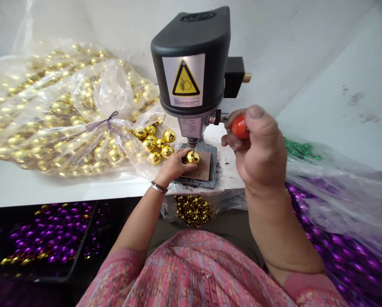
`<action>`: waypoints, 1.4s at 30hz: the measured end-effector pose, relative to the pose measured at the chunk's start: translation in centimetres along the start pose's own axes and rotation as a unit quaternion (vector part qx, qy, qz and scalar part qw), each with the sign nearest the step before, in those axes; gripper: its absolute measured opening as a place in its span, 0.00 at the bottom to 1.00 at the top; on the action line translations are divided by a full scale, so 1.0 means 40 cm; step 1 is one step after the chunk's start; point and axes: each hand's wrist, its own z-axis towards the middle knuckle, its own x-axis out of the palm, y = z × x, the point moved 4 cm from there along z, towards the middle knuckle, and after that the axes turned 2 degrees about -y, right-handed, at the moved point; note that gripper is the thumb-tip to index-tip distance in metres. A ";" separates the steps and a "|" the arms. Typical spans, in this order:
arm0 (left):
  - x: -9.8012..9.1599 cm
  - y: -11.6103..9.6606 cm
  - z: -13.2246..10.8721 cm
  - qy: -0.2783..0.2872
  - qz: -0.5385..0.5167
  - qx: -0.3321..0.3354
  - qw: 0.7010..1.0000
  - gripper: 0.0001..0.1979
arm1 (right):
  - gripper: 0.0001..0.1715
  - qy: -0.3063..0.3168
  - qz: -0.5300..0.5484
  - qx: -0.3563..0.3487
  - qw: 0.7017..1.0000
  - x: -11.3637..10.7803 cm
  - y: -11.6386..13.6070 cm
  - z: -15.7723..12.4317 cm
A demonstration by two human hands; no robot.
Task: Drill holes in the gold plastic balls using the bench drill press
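A small bench drill press (191, 64) with a black head and a yellow warning label stands on the white table (50, 187). My left hand (175, 167) pinches a shiny gold ball (192, 157) on the brown pad (204, 170) of the machine's base, right under the spindle. My right hand (258, 147) is closed round the red knob (240, 126) of the machine's lever, to the right of the head. A few loose gold balls (160, 145) lie just left of the base.
A big clear plastic bag of gold balls (59, 111) fills the table's left side. Purple balls sit in a black crate (47, 232) below left and in a bag (344, 247) at right. Green balls (301, 150) lie behind. A gold pile (193, 209) hangs under the table edge.
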 end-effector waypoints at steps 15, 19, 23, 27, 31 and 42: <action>0.027 -0.004 -0.006 0.032 -0.028 -0.015 0.999 0.30 | 0.21 0.036 -0.019 0.028 0.999 -0.009 0.040 0.018; 0.029 -0.004 -0.009 0.042 -0.033 -0.014 0.999 0.30 | 0.16 0.072 -0.092 0.026 0.993 -0.021 0.019 -0.016; 0.030 -0.006 -0.008 0.050 -0.024 -0.014 0.998 0.29 | 0.20 0.058 -0.163 -0.008 0.985 -0.021 0.005 -0.034; 0.031 -0.007 -0.007 0.051 -0.025 -0.004 0.998 0.28 | 0.23 0.015 -0.232 -0.011 0.973 -0.021 -0.010 -0.057; 0.033 -0.007 -0.008 0.050 -0.025 -0.003 0.998 0.29 | 0.22 0.016 -0.231 -0.008 0.973 -0.029 -0.028 -0.077; 0.030 -0.007 -0.012 0.040 -0.026 -0.009 0.999 0.30 | 0.18 0.000 -0.196 -0.083 0.977 -0.038 -0.085 -0.097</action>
